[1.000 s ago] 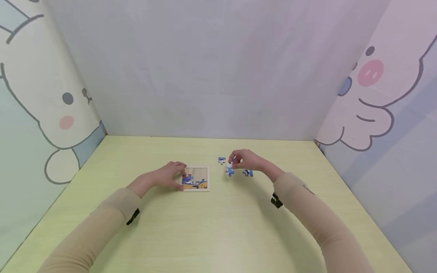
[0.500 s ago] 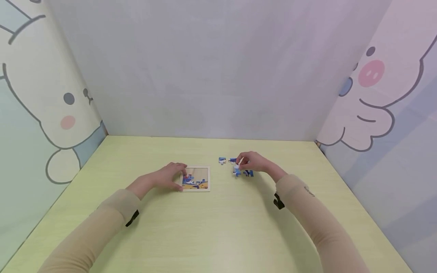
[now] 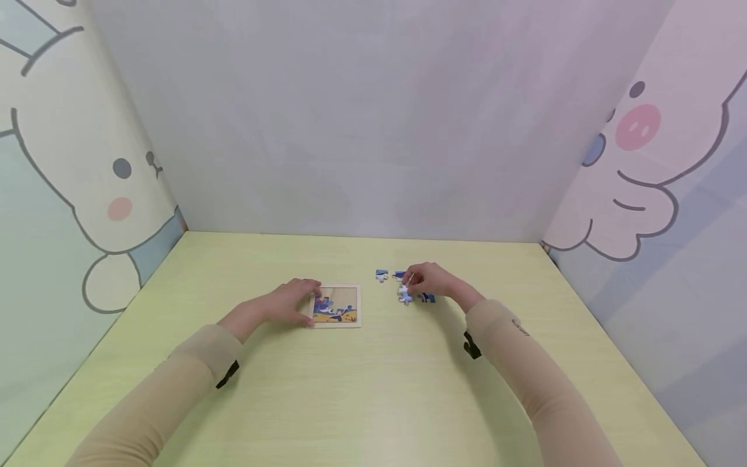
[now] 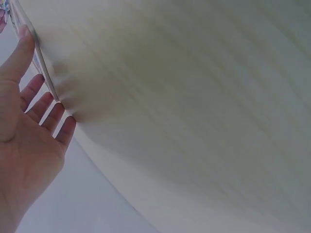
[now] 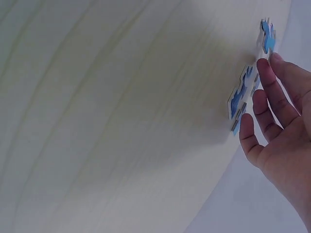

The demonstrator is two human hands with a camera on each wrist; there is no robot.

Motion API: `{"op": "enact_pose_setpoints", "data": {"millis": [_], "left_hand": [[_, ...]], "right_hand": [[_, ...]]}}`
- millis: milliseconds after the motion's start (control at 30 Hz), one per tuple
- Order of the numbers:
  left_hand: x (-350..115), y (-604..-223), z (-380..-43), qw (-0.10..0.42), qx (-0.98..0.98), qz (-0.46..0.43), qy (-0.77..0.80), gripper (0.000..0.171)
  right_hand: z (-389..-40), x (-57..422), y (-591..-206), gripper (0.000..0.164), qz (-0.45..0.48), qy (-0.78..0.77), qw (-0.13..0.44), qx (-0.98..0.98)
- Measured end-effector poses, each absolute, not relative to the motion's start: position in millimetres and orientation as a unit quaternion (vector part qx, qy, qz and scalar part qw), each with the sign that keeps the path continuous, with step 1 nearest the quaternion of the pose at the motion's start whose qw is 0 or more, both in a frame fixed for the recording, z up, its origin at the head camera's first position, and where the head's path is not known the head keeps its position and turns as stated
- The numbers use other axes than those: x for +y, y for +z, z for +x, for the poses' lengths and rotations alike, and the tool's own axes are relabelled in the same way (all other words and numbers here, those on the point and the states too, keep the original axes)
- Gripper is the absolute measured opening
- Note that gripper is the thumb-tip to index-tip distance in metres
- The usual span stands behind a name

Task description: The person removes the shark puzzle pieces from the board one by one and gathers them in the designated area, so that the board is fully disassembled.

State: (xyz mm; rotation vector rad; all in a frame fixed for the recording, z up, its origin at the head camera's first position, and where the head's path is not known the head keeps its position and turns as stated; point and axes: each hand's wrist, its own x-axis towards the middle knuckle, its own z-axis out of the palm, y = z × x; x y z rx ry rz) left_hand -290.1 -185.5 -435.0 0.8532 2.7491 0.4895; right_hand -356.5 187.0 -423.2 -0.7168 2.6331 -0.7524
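In the head view, my left hand (image 3: pixel 284 302) holds the wooden puzzle frame (image 3: pixel 358 306) at its left side, thumb at the near corner and fingers at the far one. Joined sea-animal pieces (image 3: pixel 335 314) fill the lower and left part of the frame; bare wood shows at its upper right. My right hand (image 3: pixel 432 280) pinches a light blue and white puzzle piece (image 3: pixel 405 296) between thumb and index finger. The right wrist view shows this puzzle piece (image 5: pixel 267 39) at the fingertips, tilted, with its other fingers loosely bent.
Loose puzzle pieces lie around the right hand: one piece (image 3: pixel 382 275) at the back left, another piece (image 3: pixel 399 275) beside it, and a dark blue piece (image 3: pixel 428 298) below the hand. The pale yellow table (image 3: pixel 373 389) ends at a grey back wall (image 3: pixel 350 130) and printed side walls.
My right hand has shifted a little to the right with the puzzle piece, which has turned slightly between the fingers. The left hand and the frame stay in place.
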Motion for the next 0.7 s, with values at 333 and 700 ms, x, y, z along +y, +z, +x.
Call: {"op": "enact_pose_setpoints", "data": {"millis": [333,700], "left_hand": [[-186,-436,-292,0.108,0.936,0.296,0.160,0.056],[-189,-438,-292,0.089,0.935,0.305,0.156,0.064]], "right_hand": [[-352,187,-415,0.011,-0.261,-0.232,0.134,0.928],[-342,177,-390,0.019,-0.301,-0.252,0.104,0.914]]}}
